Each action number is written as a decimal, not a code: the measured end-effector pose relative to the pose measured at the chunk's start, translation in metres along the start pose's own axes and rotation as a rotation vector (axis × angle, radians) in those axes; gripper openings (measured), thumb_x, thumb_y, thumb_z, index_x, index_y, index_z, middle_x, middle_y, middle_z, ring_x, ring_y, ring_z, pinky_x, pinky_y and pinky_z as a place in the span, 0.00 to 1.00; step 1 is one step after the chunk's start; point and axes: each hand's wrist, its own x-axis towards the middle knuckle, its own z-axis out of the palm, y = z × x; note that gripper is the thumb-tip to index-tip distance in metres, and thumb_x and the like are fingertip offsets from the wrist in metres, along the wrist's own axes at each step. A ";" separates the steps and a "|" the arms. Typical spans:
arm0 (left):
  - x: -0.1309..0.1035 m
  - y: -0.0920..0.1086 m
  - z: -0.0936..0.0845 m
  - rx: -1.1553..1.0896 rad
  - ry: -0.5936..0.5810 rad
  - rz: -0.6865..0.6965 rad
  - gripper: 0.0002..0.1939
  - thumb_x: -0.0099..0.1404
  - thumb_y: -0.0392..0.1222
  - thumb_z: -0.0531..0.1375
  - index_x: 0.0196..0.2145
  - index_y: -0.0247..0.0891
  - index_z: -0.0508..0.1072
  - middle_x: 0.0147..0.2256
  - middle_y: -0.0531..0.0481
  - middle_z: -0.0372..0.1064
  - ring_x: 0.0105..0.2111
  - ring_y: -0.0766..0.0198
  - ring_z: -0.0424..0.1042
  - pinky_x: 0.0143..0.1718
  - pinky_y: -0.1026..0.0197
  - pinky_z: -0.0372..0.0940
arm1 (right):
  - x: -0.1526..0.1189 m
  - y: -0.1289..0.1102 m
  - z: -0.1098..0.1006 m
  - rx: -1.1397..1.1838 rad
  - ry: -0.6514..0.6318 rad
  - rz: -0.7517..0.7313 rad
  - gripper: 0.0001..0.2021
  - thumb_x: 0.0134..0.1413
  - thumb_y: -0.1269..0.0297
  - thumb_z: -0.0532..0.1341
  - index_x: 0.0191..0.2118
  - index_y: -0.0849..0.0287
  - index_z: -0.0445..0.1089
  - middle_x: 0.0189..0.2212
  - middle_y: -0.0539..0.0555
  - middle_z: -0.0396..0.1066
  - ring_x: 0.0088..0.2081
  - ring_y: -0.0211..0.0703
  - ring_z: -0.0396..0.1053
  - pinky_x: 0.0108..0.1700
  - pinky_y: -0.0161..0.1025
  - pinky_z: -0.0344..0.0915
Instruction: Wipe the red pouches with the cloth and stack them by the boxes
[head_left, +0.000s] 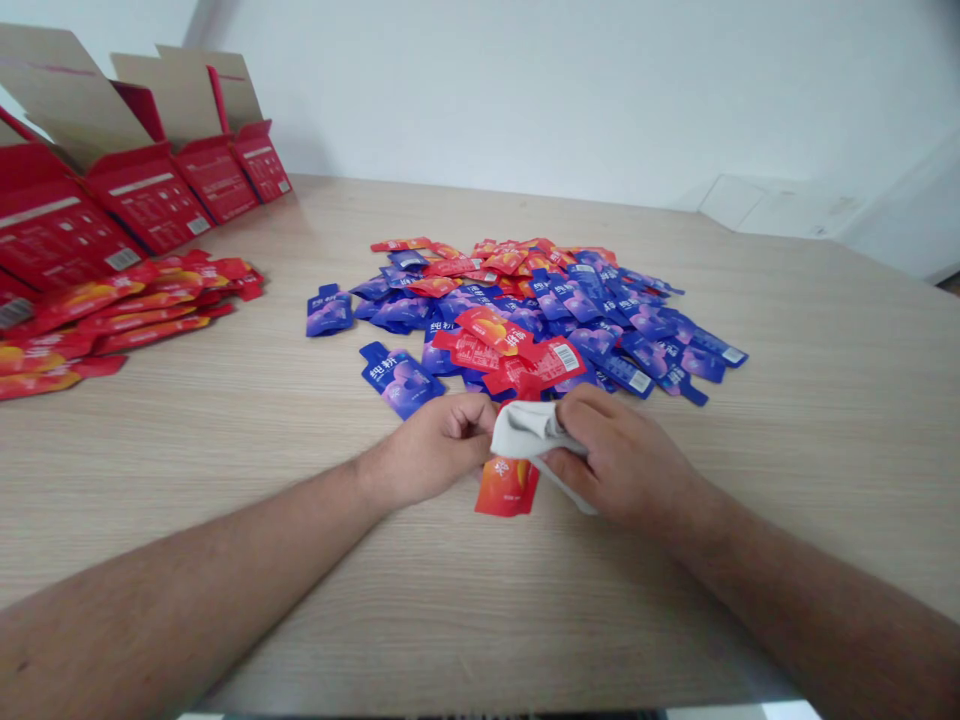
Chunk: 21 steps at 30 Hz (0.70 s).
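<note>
Near the middle of the table a red-orange sachet (pixel 507 492) hangs from my left hand (pixel 439 447), whose fingers are closed on its left edge. My right hand (pixel 626 455) grips a folded white cloth (pixel 529 428), which lies across the upper part of that sachet and covers it there. Just beyond both hands is a heap of blue-purple sachets (pixel 592 340) mixed with red-orange ones (pixel 491 335). One blue sachet (pixel 401 380) lies close to my left hand, at the heap's near edge.
Several red cardboard boxes (pixel 146 205) with raised flaps stand in a row at the back left. In front of them lies a pile of red-orange sachets (pixel 142 305). A white wall (pixel 525 100) rises behind the wooden table (pixel 787 420).
</note>
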 end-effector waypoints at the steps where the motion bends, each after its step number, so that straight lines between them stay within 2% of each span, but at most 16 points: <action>1: 0.000 0.000 0.000 0.000 0.004 0.002 0.12 0.65 0.44 0.65 0.29 0.36 0.69 0.28 0.53 0.67 0.27 0.68 0.63 0.30 0.65 0.59 | 0.000 -0.001 0.000 0.021 -0.039 -0.059 0.04 0.65 0.63 0.61 0.40 0.55 0.66 0.40 0.56 0.71 0.40 0.48 0.70 0.40 0.43 0.66; 3: -0.001 0.001 0.001 -0.005 0.011 -0.004 0.13 0.66 0.45 0.65 0.29 0.36 0.69 0.28 0.53 0.67 0.27 0.69 0.63 0.29 0.65 0.59 | -0.001 -0.004 0.001 0.040 -0.075 -0.122 0.03 0.64 0.64 0.61 0.40 0.55 0.66 0.39 0.55 0.71 0.39 0.47 0.70 0.39 0.42 0.65; 4: -0.001 0.001 0.000 -0.014 0.008 -0.008 0.13 0.66 0.46 0.65 0.29 0.36 0.69 0.28 0.53 0.67 0.27 0.69 0.63 0.29 0.65 0.59 | -0.001 -0.004 0.001 0.035 -0.063 -0.106 0.03 0.64 0.64 0.61 0.40 0.55 0.66 0.39 0.55 0.71 0.38 0.47 0.69 0.39 0.42 0.65; 7: 0.000 -0.001 0.000 -0.028 -0.004 -0.023 0.13 0.64 0.46 0.67 0.30 0.36 0.69 0.29 0.52 0.69 0.29 0.67 0.65 0.31 0.64 0.61 | -0.001 -0.001 0.001 -0.014 0.043 0.047 0.05 0.66 0.62 0.60 0.40 0.56 0.66 0.38 0.55 0.71 0.38 0.48 0.69 0.39 0.43 0.65; 9: 0.000 -0.002 0.000 -0.033 0.002 -0.027 0.14 0.64 0.47 0.67 0.30 0.36 0.69 0.29 0.52 0.69 0.29 0.67 0.65 0.31 0.64 0.61 | -0.001 0.000 0.002 -0.025 0.065 0.087 0.05 0.66 0.61 0.60 0.40 0.56 0.66 0.38 0.56 0.71 0.38 0.48 0.69 0.39 0.43 0.65; 14: -0.001 -0.002 0.001 -0.063 0.016 -0.059 0.15 0.62 0.46 0.69 0.30 0.36 0.68 0.27 0.54 0.67 0.26 0.69 0.62 0.28 0.65 0.57 | -0.002 -0.004 0.002 0.037 -0.082 -0.110 0.03 0.64 0.64 0.61 0.40 0.55 0.66 0.39 0.55 0.71 0.39 0.47 0.70 0.40 0.43 0.66; 19: -0.001 0.000 0.000 -0.023 -0.004 -0.035 0.13 0.64 0.46 0.67 0.31 0.35 0.68 0.29 0.52 0.67 0.29 0.68 0.63 0.31 0.63 0.59 | 0.000 0.000 0.001 0.003 0.048 0.074 0.05 0.67 0.61 0.59 0.41 0.56 0.66 0.39 0.56 0.70 0.40 0.49 0.69 0.41 0.45 0.65; 21: 0.000 0.000 0.000 -0.025 0.002 -0.038 0.13 0.64 0.46 0.67 0.31 0.35 0.68 0.29 0.52 0.67 0.29 0.68 0.63 0.31 0.63 0.58 | 0.001 0.000 0.001 0.023 0.028 0.044 0.06 0.67 0.61 0.59 0.40 0.56 0.66 0.39 0.56 0.70 0.40 0.49 0.69 0.41 0.45 0.65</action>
